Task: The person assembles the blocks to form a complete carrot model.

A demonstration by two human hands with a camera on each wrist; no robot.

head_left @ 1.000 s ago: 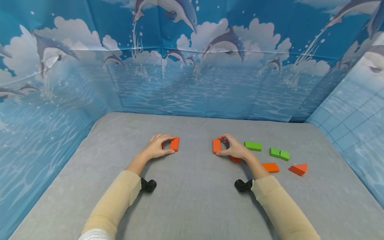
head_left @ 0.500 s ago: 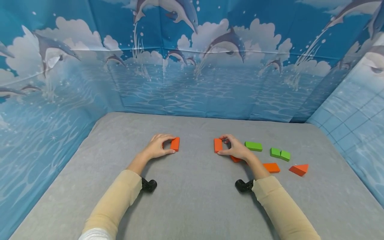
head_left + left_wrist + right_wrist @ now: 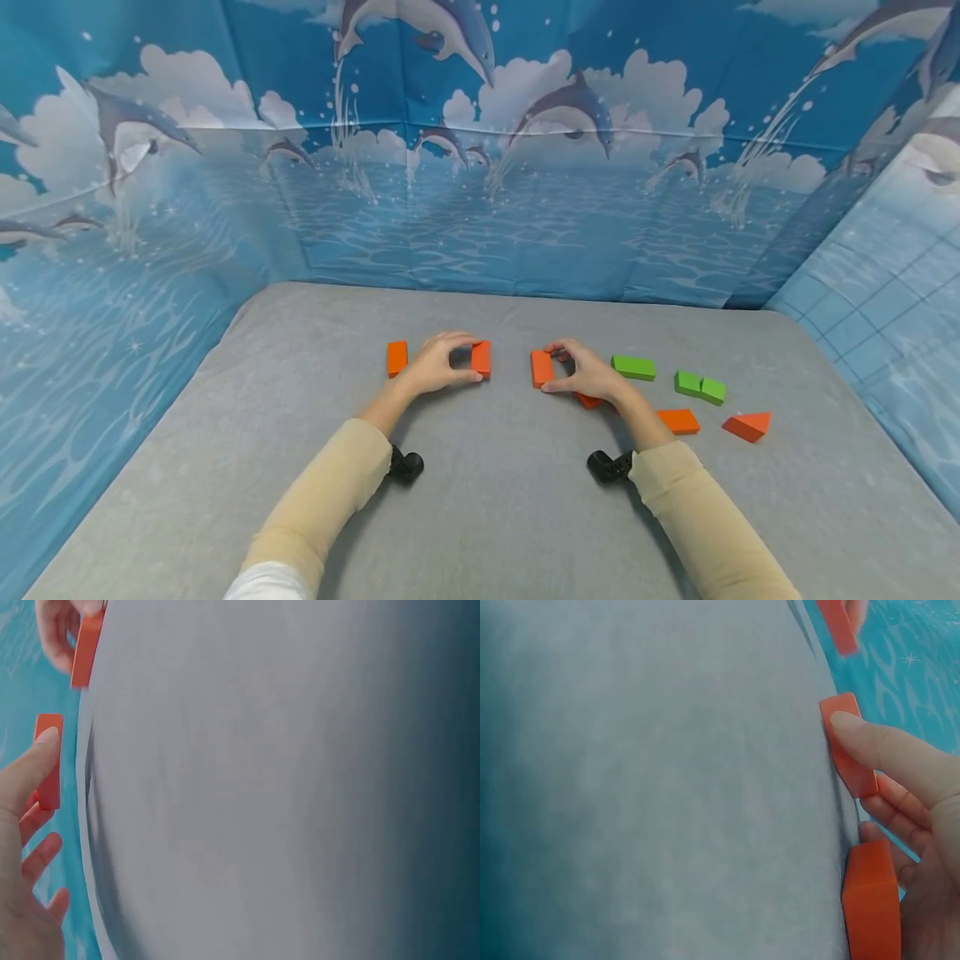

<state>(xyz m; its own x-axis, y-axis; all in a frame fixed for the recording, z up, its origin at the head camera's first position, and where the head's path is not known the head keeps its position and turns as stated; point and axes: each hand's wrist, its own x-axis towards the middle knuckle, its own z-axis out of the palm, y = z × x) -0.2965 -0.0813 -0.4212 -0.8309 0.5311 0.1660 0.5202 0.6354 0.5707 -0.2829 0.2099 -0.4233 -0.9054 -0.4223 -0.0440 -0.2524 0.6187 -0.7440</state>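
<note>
In the head view my left hand (image 3: 442,363) pinches an orange block (image 3: 481,360) by its two ends, between thumb and fingers. To its right, my right hand (image 3: 587,370) grips a similar orange block (image 3: 542,369) the same way. A gap of grey table separates the two blocks. The left wrist view shows the thumb pressed on the held block (image 3: 49,772), with the other fingers spread. In the right wrist view the thumb lies on the right block (image 3: 849,750). Another orange block (image 3: 588,400) sits partly hidden by the right hand.
A lone orange block (image 3: 397,359) stands left of the left hand. On the grey table (image 3: 480,500) to the right are a long green block (image 3: 633,367), two small green blocks (image 3: 700,387), an orange block (image 3: 678,422) and an orange triangular block (image 3: 747,426). A dolphin-print curtain borders the table.
My left hand has moved right with its orange block, uncovering the lone orange block on the left. My right hand and its block have barely shifted.
</note>
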